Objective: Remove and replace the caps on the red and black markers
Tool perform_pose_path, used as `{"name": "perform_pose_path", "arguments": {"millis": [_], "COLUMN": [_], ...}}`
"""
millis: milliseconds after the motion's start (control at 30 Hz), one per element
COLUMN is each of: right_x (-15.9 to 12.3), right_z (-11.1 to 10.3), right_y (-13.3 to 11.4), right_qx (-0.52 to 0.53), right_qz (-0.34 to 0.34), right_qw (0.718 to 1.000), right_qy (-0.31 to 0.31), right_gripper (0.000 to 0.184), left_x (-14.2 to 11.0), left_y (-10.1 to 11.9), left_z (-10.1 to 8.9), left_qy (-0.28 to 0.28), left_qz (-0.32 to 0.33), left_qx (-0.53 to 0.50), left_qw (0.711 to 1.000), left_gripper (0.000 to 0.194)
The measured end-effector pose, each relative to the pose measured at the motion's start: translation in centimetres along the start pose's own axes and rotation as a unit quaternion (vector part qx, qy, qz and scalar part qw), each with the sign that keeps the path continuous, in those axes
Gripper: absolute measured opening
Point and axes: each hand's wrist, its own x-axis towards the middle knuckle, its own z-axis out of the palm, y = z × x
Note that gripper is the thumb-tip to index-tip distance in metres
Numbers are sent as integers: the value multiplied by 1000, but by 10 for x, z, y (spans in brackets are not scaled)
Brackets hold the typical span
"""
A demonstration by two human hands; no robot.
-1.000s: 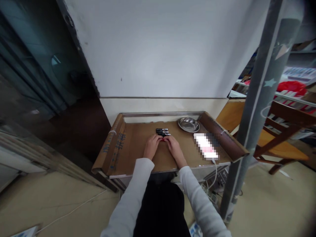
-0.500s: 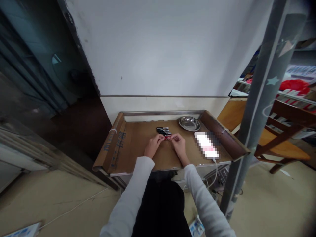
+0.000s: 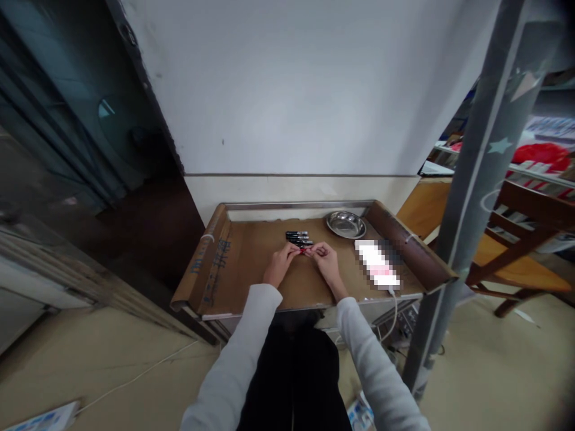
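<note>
My left hand (image 3: pixel 281 262) and my right hand (image 3: pixel 326 260) meet over the middle of the cardboard-lined table. Between their pinched fingertips is a small red marker (image 3: pixel 303 251), one end in each hand. Most of it is hidden by the fingers. Right behind my fingertips, several black markers with pale ends (image 3: pixel 296 235) lie side by side in a row, pointing left to right.
A round steel dish (image 3: pixel 345 224) stands at the back right of the table. In front of it lies a phone (image 3: pixel 376 263) with its screen blurred out and a white cable (image 3: pixel 395 311) plugged in. Raised cardboard sides (image 3: pixel 200 263) edge the table; a metal post (image 3: pixel 469 179) rises at right.
My right hand has shifted right and lifted its fingers into a pinch, so the hands are slightly farther apart around the red marker. The row of black markers stays put.
</note>
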Motion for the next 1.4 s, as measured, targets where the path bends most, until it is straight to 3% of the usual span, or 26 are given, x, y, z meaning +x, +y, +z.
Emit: {"name": "perform_pose_path", "arguments": {"millis": [467,700,1000,1200,1400], "right_x": [-1,-3,-5,-7,-12], "right_z": [0,2,3,6,11], "right_y": [0,-3,-2,-4,-8], "right_qx": [12,-19,37,-23,-84], "right_qz": [20,22,18,17,-37], "right_qw": [1000,1000,999,999,995], "right_qy": [-11,12,0,-23,-29], "right_gripper": [33,38,34,28,19], "left_x": [-2,-2,-2,-2,-2], "left_y": [5,5,2,3,-1], "left_z": [-2,-2,-2,-3,-2], "left_qy": [-7,27,43,12,12], "left_qz": [-2,-13,-3,9,5], "left_qx": [-9,-24,-42,15,50], "left_qw": [1000,999,998,1000,999], "left_gripper": [11,12,15,15,19]}}
